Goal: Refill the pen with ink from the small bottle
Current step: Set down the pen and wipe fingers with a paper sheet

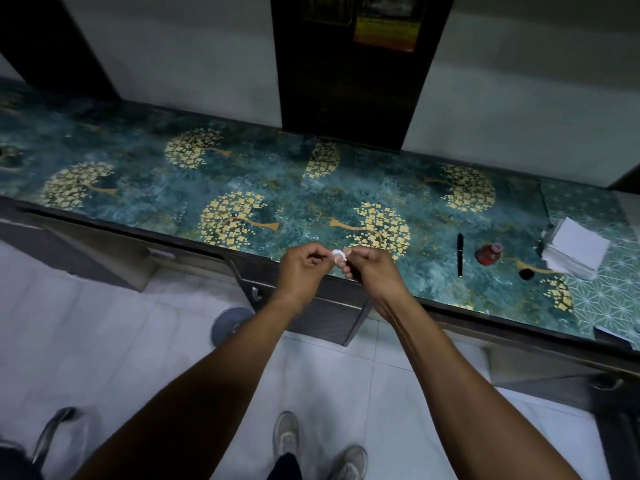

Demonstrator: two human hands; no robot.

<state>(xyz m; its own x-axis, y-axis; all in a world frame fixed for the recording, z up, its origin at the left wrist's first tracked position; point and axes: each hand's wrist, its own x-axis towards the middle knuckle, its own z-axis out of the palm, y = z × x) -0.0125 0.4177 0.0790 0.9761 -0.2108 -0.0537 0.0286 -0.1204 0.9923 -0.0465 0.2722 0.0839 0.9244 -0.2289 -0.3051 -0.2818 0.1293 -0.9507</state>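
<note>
Hands — left (pixel 300 268), right (pixel 372 268) — pinch a white wad (pixel 338 255) over the counter's front edge (pixel 194 244).

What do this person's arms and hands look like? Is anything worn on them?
Both forearms are bare as far as the picture shows: no sleeves, gloves or watch. No ring is visible on the left hand or right hand, though the fingers are small and dim.

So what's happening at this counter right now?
A person stands at a patterned counter with both hands together, the left hand and right hand pinching a small crumpled white wad, probably tissue. To the right, untouched, lie a black pen, a small red ink bottle and a round black cap, beside a stack of white paper squares. Nobody is holding the pen or bottle.
</note>
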